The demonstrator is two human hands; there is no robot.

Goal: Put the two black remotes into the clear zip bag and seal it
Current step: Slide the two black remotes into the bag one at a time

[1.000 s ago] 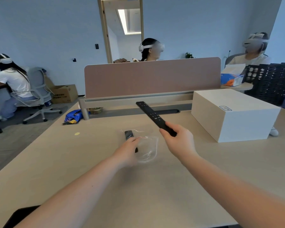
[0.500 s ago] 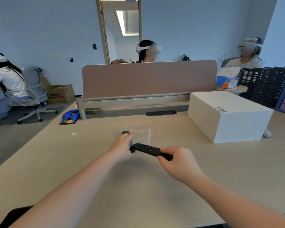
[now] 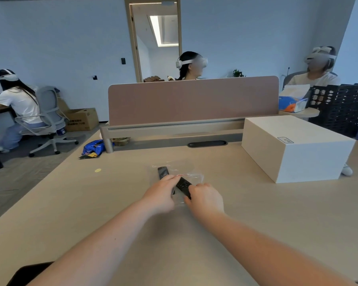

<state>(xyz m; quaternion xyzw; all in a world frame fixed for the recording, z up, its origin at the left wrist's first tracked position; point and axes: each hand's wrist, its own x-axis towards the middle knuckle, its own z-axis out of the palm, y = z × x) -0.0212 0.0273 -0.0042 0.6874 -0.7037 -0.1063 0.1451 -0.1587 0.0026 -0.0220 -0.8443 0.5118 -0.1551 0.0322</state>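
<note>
The clear zip bag lies crumpled on the beige table, just beyond my hands. One black remote lies inside it, its far end showing past my left hand, which pinches the bag's edge near the red zip line. My right hand grips the second black remote by its near end, with the far end pushed into the bag's mouth between my two hands. How deep it sits in the bag I cannot tell.
A large white box stands on the table to the right. A pink divider panel runs along the table's far edge, with people seated beyond. A blue snack packet lies at the far left corner, a small yellow spot nearer.
My right hand brought the second remote down from the air and turned it, and its far end now sits in the bag's mouth. My left hand stayed on the bag.
</note>
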